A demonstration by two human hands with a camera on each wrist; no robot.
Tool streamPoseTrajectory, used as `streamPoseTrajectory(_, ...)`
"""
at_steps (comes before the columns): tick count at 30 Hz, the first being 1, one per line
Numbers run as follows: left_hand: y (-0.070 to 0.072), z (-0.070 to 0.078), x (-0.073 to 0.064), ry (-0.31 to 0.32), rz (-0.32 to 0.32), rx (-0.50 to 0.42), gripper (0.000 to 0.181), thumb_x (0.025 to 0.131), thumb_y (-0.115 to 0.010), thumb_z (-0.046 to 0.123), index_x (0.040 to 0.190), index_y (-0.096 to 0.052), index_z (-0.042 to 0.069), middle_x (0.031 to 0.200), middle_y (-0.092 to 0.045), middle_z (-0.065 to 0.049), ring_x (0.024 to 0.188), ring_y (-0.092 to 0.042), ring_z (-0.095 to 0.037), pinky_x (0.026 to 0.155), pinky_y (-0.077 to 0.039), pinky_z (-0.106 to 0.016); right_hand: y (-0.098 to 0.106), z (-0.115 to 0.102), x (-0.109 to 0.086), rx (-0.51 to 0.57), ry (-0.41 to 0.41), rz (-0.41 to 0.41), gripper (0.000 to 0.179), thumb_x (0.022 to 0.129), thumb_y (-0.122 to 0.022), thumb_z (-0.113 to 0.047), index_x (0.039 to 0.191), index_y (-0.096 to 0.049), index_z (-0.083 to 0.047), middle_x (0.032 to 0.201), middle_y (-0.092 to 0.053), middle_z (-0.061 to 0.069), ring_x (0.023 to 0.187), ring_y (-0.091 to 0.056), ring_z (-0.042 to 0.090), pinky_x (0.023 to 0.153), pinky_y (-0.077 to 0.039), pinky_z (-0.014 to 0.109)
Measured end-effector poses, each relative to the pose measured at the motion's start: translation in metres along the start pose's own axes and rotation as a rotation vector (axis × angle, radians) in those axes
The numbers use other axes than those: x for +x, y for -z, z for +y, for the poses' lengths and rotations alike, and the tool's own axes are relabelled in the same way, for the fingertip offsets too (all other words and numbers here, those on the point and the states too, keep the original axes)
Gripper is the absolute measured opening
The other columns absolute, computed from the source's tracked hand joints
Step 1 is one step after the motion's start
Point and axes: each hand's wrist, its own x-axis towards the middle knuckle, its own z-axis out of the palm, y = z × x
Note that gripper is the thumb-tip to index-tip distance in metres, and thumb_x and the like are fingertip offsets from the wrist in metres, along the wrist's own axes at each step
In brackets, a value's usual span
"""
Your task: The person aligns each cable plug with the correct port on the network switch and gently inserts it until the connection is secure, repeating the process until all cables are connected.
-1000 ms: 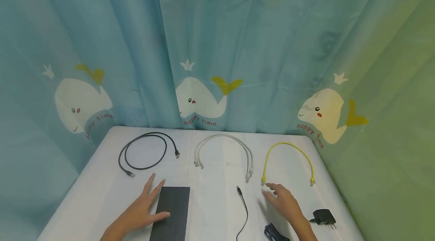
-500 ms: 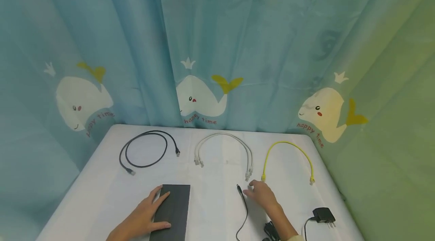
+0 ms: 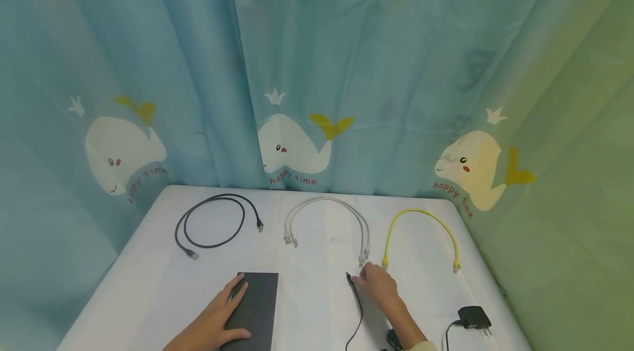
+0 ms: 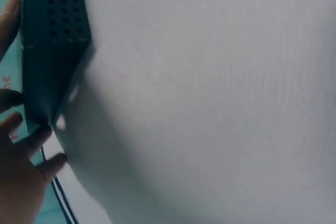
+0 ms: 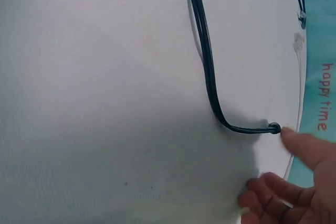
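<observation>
My left hand (image 3: 218, 315) rests on a flat black box (image 3: 260, 307), thumb and forefinger lying over its top. In the left wrist view, the box (image 4: 55, 30) shows a side with rows of small holes. My right hand (image 3: 381, 288) is beside the plug end of a thin black power cable (image 3: 359, 304). From the right wrist view, the thumb (image 5: 304, 145) is at the barrel plug (image 5: 274, 128), seeming to touch it. The other fingers are loosely bent below, apart from the plug. Part of the cable's bundle (image 3: 393, 339) is hidden under the right forearm.
A coiled black network cable (image 3: 213, 245) lies at the back left of the white table (image 3: 148, 285). Grey network cables (image 3: 327, 198) arch in the middle, a yellow one (image 3: 418, 210) on the right. A black power adapter (image 3: 474, 317) sits near the right edge. Curtains (image 3: 346, 65) hang behind.
My right hand has moved left, from near the yellow cable to the black cable's plug. My left hand has settled further onto the box, its spread fingers drawn in.
</observation>
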Motion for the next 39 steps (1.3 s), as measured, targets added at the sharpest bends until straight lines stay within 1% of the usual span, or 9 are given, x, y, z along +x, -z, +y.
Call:
streamPoseTrajectory(4, 0.001, 0.001, 0.0, 0.013, 0.0, -0.046, 0.096, 0.08, -0.067, 0.055, 0.143, -0.031, -0.008, 0.148, -0.018, -0.026, 0.129, -0.028, -0.048, 0.093, -0.034, -0.061, -0.005, -0.002, 0.005, 0.052, 0.004, -0.015, 0.037, 0.079, -0.076, -0.034, 0.092, -0.061, -0.002, 0.069, -0.054, -0.001, 0.057, -0.047, 0.012, 0.051, -0.041, 0.028)
streamPoseTrajectory(9, -0.001, -0.001, -0.001, 0.034, 0.002, -0.066, 0.097, 0.08, -0.068, 0.055, 0.145, -0.029, -0.006, 0.148, -0.018, -0.026, 0.129, -0.027, -0.05, 0.094, -0.033, -0.062, -0.011, -0.004, 0.007, 0.105, 0.028, -0.046, 0.025, 0.078, -0.077, -0.024, 0.087, -0.062, -0.006, 0.072, -0.059, -0.002, 0.061, -0.053, 0.011, 0.054, -0.044, 0.027)
streamPoseTrajectory(13, -0.002, -0.002, -0.001, 0.042, -0.001, -0.081, 0.097, 0.079, -0.068, 0.054, 0.145, -0.029, -0.005, 0.149, -0.017, -0.026, 0.13, -0.024, -0.051, 0.094, -0.031, -0.063, -0.016, -0.005, 0.006, 0.123, 0.062, -0.017, 0.015, 0.081, -0.073, -0.014, 0.089, -0.063, -0.006, 0.074, -0.062, 0.0, 0.062, -0.056, 0.011, 0.053, -0.045, 0.026)
streamPoseTrajectory(18, -0.001, -0.001, -0.001, 0.048, -0.007, -0.078, 0.098, 0.079, -0.067, 0.057, 0.145, -0.029, -0.005, 0.15, -0.016, -0.024, 0.131, -0.023, -0.049, 0.095, -0.03, -0.064, -0.017, -0.011, 0.006, 0.141, 0.086, 0.005, 0.01, 0.084, -0.07, -0.013, 0.089, -0.064, -0.007, 0.074, -0.063, 0.0, 0.061, -0.056, 0.012, 0.051, -0.045, 0.026)
streamPoseTrajectory(20, -0.001, -0.001, -0.001, 0.048, -0.007, -0.08, 0.098, 0.079, -0.067, 0.057, 0.145, -0.029, -0.004, 0.151, -0.016, -0.024, 0.132, -0.023, -0.049, 0.095, -0.03, -0.064, -0.019, -0.014, 0.006, 0.156, 0.104, -0.009, 0.009, 0.085, -0.069, -0.014, 0.09, -0.064, -0.008, 0.075, -0.063, 0.0, 0.063, -0.057, 0.012, 0.052, -0.045, 0.027)
streamPoseTrajectory(24, -0.003, -0.003, -0.003, 0.043, -0.013, -0.114, 0.096, 0.08, -0.067, 0.054, 0.145, -0.028, -0.004, 0.152, -0.014, -0.024, 0.132, -0.02, -0.05, 0.096, -0.022, -0.067, -0.025, -0.017, 0.007, 0.192, 0.163, -0.04, 0.009, 0.085, -0.069, -0.015, 0.091, -0.065, -0.01, 0.077, -0.064, -0.002, 0.067, -0.059, 0.012, 0.057, -0.047, 0.028)
streamPoseTrajectory(27, -0.004, -0.004, -0.004, 0.057, -0.027, -0.137, 0.096, 0.081, -0.066, 0.054, 0.147, -0.025, -0.003, 0.153, -0.01, -0.023, 0.133, -0.018, -0.048, 0.097, -0.022, -0.067, -0.028, -0.021, 0.008, 0.222, 0.194, -0.069, 0.009, 0.085, -0.069, -0.015, 0.092, -0.066, -0.01, 0.077, -0.064, -0.004, 0.068, -0.058, 0.011, 0.059, -0.047, 0.029)
streamPoseTrajectory(32, -0.004, -0.004, -0.004, 0.086, -0.05, -0.164, 0.096, 0.082, -0.065, 0.053, 0.148, -0.022, -0.001, 0.154, -0.007, -0.021, 0.134, -0.015, -0.047, 0.096, -0.027, -0.064, -0.031, -0.029, 0.01, 0.267, 0.237, -0.125, 0.009, 0.085, -0.068, -0.015, 0.092, -0.067, -0.01, 0.076, -0.064, -0.005, 0.067, -0.057, 0.009, 0.059, -0.046, 0.028)
streamPoseTrajectory(39, -0.004, -0.004, -0.003, 0.06, -0.043, -0.171, 0.095, 0.083, -0.067, 0.049, 0.148, -0.022, -0.003, 0.153, -0.007, -0.024, 0.133, -0.016, -0.05, 0.094, -0.026, -0.066, -0.04, -0.041, 0.013, 0.285, 0.324, -0.167, 0.008, 0.086, -0.069, -0.017, 0.092, -0.067, -0.012, 0.076, -0.065, -0.007, 0.066, -0.057, 0.005, 0.058, -0.047, 0.025)
